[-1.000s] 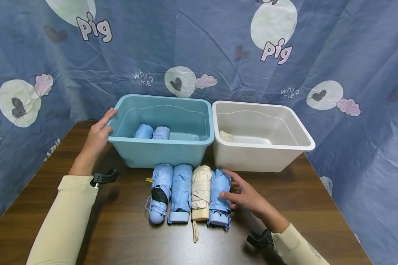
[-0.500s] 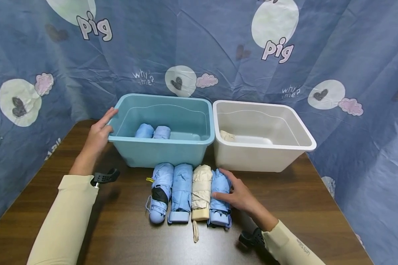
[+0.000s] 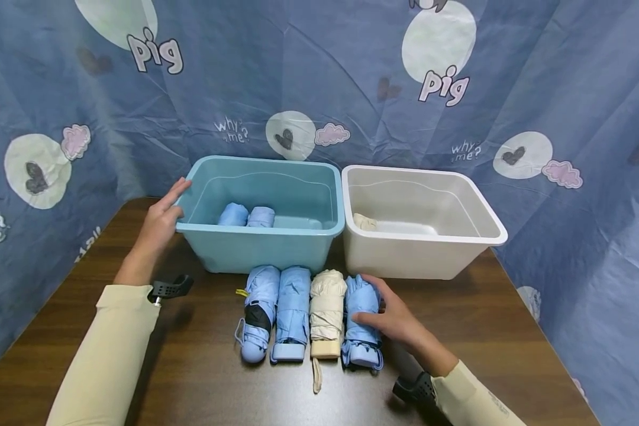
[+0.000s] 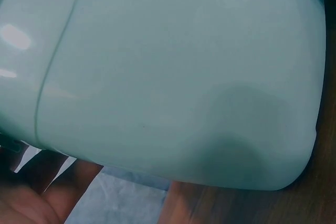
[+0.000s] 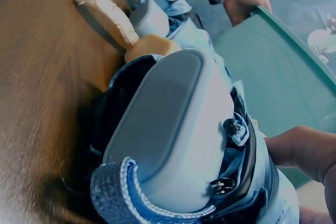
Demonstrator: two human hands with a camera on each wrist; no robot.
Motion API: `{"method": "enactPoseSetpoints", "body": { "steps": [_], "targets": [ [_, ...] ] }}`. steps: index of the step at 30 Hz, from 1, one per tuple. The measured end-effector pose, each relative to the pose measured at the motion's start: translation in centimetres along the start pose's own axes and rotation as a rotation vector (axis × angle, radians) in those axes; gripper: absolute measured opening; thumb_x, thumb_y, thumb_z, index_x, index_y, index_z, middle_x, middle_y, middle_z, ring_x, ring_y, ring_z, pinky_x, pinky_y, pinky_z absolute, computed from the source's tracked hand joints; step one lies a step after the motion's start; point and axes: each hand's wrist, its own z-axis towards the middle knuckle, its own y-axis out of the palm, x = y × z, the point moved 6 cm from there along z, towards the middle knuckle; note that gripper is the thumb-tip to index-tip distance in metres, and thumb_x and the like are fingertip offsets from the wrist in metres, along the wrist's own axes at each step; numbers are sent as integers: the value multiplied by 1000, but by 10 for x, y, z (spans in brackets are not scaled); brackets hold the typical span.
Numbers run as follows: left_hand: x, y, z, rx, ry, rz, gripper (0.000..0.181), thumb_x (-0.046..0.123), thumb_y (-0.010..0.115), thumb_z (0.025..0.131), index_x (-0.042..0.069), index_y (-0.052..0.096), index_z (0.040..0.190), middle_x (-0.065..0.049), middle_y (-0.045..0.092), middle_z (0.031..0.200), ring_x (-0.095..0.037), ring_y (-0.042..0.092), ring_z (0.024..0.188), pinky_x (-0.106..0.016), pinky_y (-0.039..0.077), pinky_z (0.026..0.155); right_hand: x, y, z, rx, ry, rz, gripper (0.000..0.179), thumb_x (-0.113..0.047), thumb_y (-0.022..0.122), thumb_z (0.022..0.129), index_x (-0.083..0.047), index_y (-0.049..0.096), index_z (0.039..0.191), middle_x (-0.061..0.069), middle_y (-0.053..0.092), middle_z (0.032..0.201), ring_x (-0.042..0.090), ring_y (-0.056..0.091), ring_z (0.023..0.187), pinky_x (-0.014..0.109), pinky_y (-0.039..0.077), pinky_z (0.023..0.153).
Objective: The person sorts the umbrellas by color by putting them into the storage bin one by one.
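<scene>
In the head view, my left hand (image 3: pixel 160 220) rests at the left rim of the teal bin (image 3: pixel 261 251), fingers stretched along it. The left wrist view shows the bin's outer wall (image 4: pixel 157 77) with fingers (image 4: pixel 73 184) at its edge. My right hand (image 3: pixel 396 316) grips a folded blue umbrella (image 3: pixel 362 299), thumb on top and fingers round the far right side. Its flat pale handle end (image 5: pixel 157 114) faces the right wrist camera. To its left lie a folded cream umbrella (image 3: pixel 327 302) and two more blue umbrellas, one plain (image 3: pixel 293 307), one with a black band (image 3: pixel 258 316).
Two rolled blue umbrellas (image 3: pixel 233 215) stand inside the teal bin. A white bin (image 3: pixel 420 257) stands beside it, holding a cream umbrella (image 3: pixel 364 222). Both bins stand at the back of the brown wooden table (image 3: pixel 213 384), before a patterned blue cloth (image 3: pixel 319 71).
My right hand has closed on the rightmost blue umbrella and shifted it slightly right, opening a narrow gap beside the cream one. The left hand stays at the teal bin's rim.
</scene>
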Motion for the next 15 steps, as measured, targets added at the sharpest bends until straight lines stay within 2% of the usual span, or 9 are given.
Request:
{"method": "enactPoseSetpoints", "body": {
  "steps": [6,15],
  "targets": [
    [0,1,-1,2,13,2,59,1,33,91,10,35,150,-6,20,159,-27,13,146,-53,12,112,-2,-16,-11,5,13,50,79,-15,78,80,-23,36,146,23,45,129,34,56,101,42,52,73],
    [2,0,-2,-6,10,-4,60,3,33,91,13,37,150,-2,21,159,-21,13,146,-51,11,113,-25,-40,-25,1,-23,64,80,-16,76,81,-26,33,147,23,44,126,32,56,96,40,51,66]
  ]
}}
